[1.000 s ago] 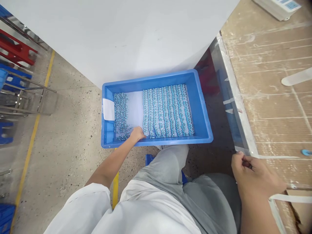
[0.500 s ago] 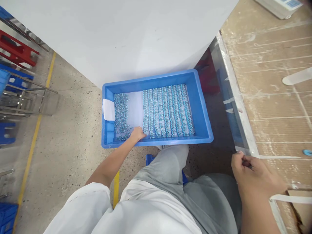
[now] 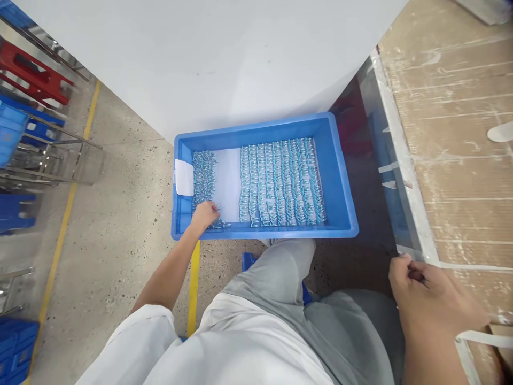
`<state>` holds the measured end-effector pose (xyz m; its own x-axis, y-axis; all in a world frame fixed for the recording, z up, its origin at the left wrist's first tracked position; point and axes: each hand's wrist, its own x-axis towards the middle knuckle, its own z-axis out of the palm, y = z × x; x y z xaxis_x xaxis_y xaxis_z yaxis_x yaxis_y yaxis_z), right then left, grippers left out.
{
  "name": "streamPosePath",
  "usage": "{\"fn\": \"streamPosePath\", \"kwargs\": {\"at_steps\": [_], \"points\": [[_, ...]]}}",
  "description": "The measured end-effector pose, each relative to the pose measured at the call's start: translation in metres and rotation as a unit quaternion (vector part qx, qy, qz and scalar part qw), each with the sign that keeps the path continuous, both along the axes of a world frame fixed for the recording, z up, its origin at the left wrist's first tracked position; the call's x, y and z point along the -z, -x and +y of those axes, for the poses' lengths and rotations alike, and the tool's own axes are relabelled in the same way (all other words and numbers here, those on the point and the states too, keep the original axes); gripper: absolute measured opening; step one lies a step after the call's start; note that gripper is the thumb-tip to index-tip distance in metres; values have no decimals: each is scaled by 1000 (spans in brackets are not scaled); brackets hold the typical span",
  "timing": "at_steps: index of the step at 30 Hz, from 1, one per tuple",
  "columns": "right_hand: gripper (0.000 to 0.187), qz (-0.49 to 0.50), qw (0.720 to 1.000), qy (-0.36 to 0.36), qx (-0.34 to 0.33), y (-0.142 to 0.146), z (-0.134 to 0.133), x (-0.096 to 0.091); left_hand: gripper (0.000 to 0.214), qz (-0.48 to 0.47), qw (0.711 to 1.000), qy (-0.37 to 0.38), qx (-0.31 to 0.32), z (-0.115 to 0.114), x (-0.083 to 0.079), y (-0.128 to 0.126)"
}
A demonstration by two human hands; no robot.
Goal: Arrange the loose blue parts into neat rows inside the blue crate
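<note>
A blue plastic bin (image 3: 260, 234) holds many small blue-and-silver metal parts on a white sheet (image 3: 228, 179). Neat rows of parts (image 3: 282, 182) fill its right side; a loose pile of parts (image 3: 205, 174) lies at the left. Over the lower edge of that pile, my left hand (image 3: 206, 215) is closed in a pinch, with one tiny blue-tipped part seeming to show at the fingertips. My right hand (image 3: 435, 291) rests curled on the edge of the cardboard-covered table; nothing shows in its fingers.
A white panel (image 3: 224, 64) stands behind the bin. The cardboard-covered table (image 3: 460, 176) is on the right, with a white strip-like object (image 3: 500, 132) on it. At the left are a red stool (image 3: 36, 72), metal frames and blue crates (image 3: 16, 342).
My left hand has moved left, from the lower end of the rows to the loose pile. My right hand stays at the table edge. The whole view has shifted slightly.
</note>
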<state>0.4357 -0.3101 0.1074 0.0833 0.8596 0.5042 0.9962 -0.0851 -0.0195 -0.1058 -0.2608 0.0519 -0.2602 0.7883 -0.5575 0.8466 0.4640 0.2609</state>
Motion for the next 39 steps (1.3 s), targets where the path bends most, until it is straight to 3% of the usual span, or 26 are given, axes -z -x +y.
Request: {"fn": "streamPosePath", "kwargs": {"at_steps": [7,12,17,21,27,33,39], "points": [[31,-16,1000,-1,20,0,0,1,32,22,998,-11,58,-2,15,13],[26,-35,995,-75,-54,-7,4,7,29,45,994,26,95,7,21,9],[24,-69,982,-132,-119,-2,9,1,32,60,985,36,158,13,22,1],[23,-83,977,-148,-127,6,12,-6,31,58,978,33,197,12,24,-14],[29,-61,991,-94,-78,3,9,-3,30,60,981,38,182,12,29,-28],[32,-42,998,-35,-29,-1,6,0,22,18,983,90,158,8,20,-36],[30,-55,995,-67,-57,2,8,-3,21,20,976,161,142,8,14,-58]]}}
